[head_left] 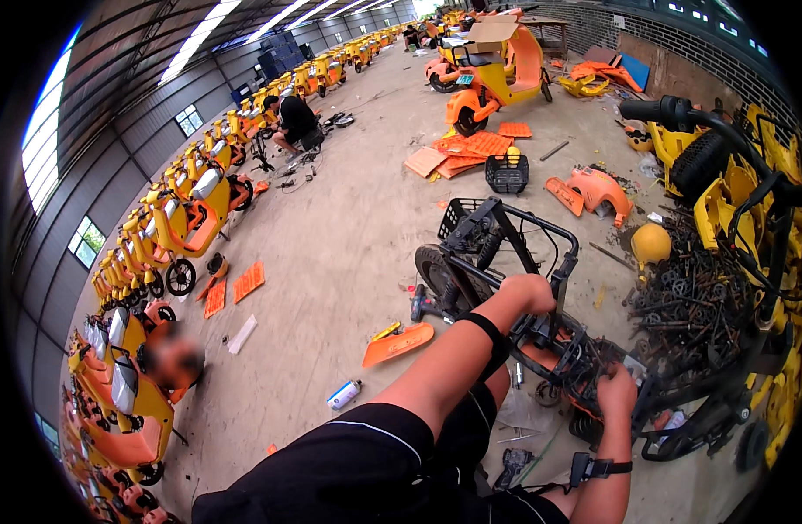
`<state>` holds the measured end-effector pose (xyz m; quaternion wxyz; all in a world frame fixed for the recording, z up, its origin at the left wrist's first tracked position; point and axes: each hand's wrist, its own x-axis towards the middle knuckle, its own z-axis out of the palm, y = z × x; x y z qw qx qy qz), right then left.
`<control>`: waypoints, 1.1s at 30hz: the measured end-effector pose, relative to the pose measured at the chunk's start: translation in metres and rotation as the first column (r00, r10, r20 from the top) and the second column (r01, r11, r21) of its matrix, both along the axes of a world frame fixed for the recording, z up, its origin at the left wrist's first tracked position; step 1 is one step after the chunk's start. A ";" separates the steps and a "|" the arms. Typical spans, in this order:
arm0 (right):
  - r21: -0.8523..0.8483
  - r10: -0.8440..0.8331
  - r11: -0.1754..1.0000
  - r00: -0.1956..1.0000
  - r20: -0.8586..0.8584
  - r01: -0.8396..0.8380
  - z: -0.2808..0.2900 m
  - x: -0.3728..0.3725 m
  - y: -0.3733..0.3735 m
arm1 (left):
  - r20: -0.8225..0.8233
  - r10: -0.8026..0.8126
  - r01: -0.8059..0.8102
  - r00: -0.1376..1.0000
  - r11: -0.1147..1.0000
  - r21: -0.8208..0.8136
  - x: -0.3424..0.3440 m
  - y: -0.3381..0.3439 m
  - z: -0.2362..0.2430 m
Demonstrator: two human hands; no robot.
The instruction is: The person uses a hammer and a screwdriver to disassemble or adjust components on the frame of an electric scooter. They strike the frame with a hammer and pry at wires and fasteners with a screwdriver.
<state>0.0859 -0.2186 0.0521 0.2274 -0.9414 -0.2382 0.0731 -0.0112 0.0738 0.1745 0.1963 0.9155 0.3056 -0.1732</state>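
Observation:
A stripped black scooter frame (569,262) stands in front of me, with its wheel (438,272) and a black basket (464,218) at the far end. My left hand (530,293) is closed at an upright tube of the frame. My right hand (617,391) is lower and nearer, its fingers bent together over dark parts in the frame's middle. Whatever those fingers hold is too small and hidden to name. Beside the wheel lies a power tool (429,306); a second drill-like tool (513,467) rests on the floor below the frame.
A spray can (343,395) and an orange panel (398,344) lie left of my legs. Dark metal parts are heaped (694,306) at the right, near a yellow helmet (651,243). Yellow scooters (187,210) line the left side. Another person (293,118) crouches farther off.

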 end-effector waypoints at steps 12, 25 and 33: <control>-0.012 0.064 0.998 0.998 -0.007 -0.064 0.009 -0.004 0.016 | 0.013 -0.003 0.003 1.000 1.000 0.016 -0.001 -0.001 -0.004; -0.068 0.020 0.997 1.000 0.006 -0.019 0.013 -0.013 0.034 | -0.013 0.007 -0.007 1.000 1.000 -0.014 -0.002 -0.001 0.003; -0.096 -0.053 0.994 0.999 -0.003 0.052 0.017 -0.021 0.060 | 0.083 -0.092 0.094 0.992 0.995 -0.027 -0.007 0.012 -0.011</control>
